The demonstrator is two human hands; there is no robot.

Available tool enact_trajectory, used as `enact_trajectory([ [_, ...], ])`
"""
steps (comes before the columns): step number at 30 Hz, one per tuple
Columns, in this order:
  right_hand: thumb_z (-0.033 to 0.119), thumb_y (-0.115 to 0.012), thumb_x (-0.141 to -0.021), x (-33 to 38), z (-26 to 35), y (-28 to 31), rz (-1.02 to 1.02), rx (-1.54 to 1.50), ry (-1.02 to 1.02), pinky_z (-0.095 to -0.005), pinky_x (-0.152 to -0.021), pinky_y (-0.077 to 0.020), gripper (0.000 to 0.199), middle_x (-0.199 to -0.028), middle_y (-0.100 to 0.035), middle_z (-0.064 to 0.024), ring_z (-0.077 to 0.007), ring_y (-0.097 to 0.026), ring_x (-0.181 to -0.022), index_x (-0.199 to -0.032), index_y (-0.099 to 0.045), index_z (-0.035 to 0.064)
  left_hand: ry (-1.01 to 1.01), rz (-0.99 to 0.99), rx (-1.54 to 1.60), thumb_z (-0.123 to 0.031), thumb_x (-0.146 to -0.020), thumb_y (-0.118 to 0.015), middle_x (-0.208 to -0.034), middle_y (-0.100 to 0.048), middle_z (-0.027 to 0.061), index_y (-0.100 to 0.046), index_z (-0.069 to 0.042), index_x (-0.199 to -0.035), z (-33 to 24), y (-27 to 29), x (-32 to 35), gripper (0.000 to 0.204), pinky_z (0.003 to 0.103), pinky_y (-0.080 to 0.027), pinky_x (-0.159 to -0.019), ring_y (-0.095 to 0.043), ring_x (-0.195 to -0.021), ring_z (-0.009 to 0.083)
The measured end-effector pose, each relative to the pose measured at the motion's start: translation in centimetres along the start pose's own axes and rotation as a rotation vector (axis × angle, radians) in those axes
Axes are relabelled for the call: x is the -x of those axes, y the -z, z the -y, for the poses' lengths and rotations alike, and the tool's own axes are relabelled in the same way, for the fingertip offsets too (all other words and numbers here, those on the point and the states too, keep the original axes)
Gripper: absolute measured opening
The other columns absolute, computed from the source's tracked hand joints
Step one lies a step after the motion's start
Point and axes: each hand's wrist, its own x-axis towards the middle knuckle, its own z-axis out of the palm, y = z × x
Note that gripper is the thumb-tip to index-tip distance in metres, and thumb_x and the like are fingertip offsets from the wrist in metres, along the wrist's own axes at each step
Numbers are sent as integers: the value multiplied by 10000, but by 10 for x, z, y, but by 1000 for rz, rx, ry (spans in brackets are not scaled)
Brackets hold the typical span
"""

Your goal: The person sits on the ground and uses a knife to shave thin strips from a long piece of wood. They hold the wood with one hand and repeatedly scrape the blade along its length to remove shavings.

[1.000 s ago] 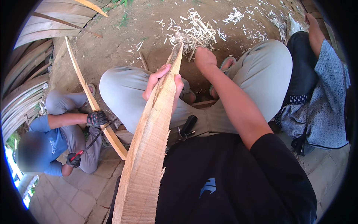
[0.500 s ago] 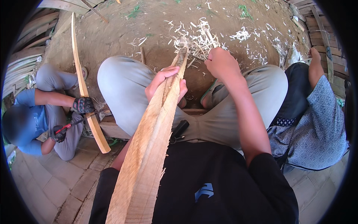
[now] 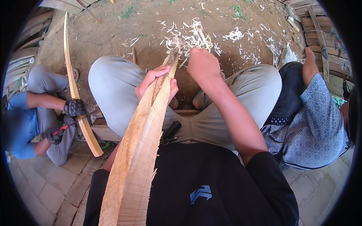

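Observation:
A long, pale piece of wood (image 3: 132, 147) slants up across my lap, wide at the near end and narrowing to a rough, dark-streaked far tip. My left hand (image 3: 156, 81) is closed around its narrow part, thumb and fingers on opposite sides. Just right of the tip, my right hand (image 3: 203, 64) is a closed fist. What it grips is mostly hidden behind the fist; a thin dark blade showed there a moment ago. Pale curled wood shavings (image 3: 196, 34) lie on the ground beyond the tip.
To the left, a person in dark gloves (image 3: 74, 108) holds another long wooden strip (image 3: 73, 84) and a red-handled tool (image 3: 59, 130). Someone in a patterned grey garment (image 3: 305, 132) sits close on the right. More shavings (image 3: 250, 56) are scattered over the dirt floor. A small black object (image 3: 172, 130) rests on my lap.
My right fist has moved left and toward me, closer over the wood's tip, and now covers the thin blade. My left hand keeps its hold. The whole view has shifted slightly.

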Motion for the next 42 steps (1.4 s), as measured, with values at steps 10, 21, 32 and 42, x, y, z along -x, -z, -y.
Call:
enact_trajectory([
  [10,57,-630,-863,-4,3,-38,-11,110,128,-391,-755,-609,136,-956,-744,-158,-318,-743,-898,-963,-721,52,1,-10,13,25,-733,-787,-1048,-726,149,-654,8,-1068,4,-1,1,361,265,-547,-844,-708,-953,165],
  [21,42,-584,-886,-53,-19,-97,-52,30,167,-424,-784,-597,154,-974,-734,-182,-341,-731,-925,-984,-703,46,89,-3,37,18,-728,-795,-1056,-723,147,-667,16,-1056,-1,0,2,352,298,-535,-917,-704,-1018,204],
  [32,138,-577,-909,-66,-56,-68,-25,-162,-157,-465,-888,-557,218,-1070,-707,-241,-389,-694,-1024,-1036,-704,13,6,-55,86,9,-722,-803,-1041,-722,166,-672,46,-1035,15,-6,5,341,298,-532,-923,-700,-1031,211],
  [42,118,-584,-892,-18,-43,-27,-10,-135,-54,-474,-867,-559,178,-997,-708,-252,-394,-697,-996,-982,-701,20,29,-51,56,19,-726,-792,-1037,-724,158,-669,37,-1051,5,-4,2,348,298,-545,-905,-704,-1035,215],
])
